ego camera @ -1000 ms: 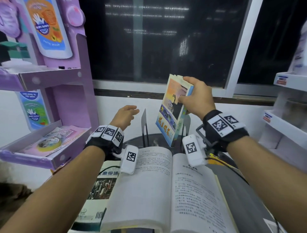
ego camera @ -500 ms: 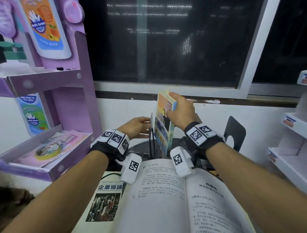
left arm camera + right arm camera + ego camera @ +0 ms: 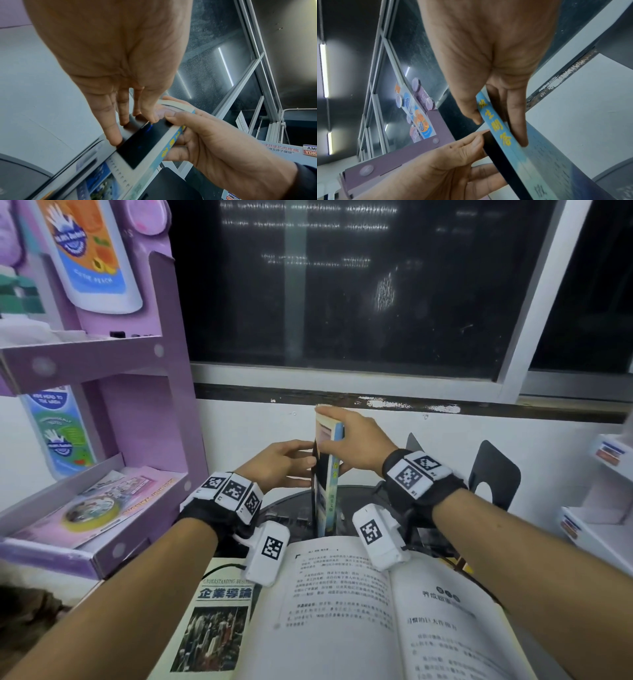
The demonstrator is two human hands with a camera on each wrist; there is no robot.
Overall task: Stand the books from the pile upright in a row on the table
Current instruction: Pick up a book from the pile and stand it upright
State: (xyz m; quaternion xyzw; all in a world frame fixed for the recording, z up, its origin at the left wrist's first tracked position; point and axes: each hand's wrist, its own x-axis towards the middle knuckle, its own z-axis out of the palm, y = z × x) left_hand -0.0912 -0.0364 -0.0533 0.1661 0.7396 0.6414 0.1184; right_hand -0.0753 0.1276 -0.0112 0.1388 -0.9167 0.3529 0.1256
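R hand point(image 3: 356, 445) grips the thin book point(image 3: 327, 474) by its top, thumb on one cover & fingers on the other; book stands upright on the table point(image 3: 291, 508) against a black bookend point(image 3: 133, 121). L hand point(image 3: 277, 463) has straight fingers pressed on the bookend's far side. Open book point(image 3: 359, 611) lies flat in front.

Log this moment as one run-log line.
step: standing book | right hand: grips blue-spined book near top, upright | left hand: fingers on black bookend beside it | open book: flat in front
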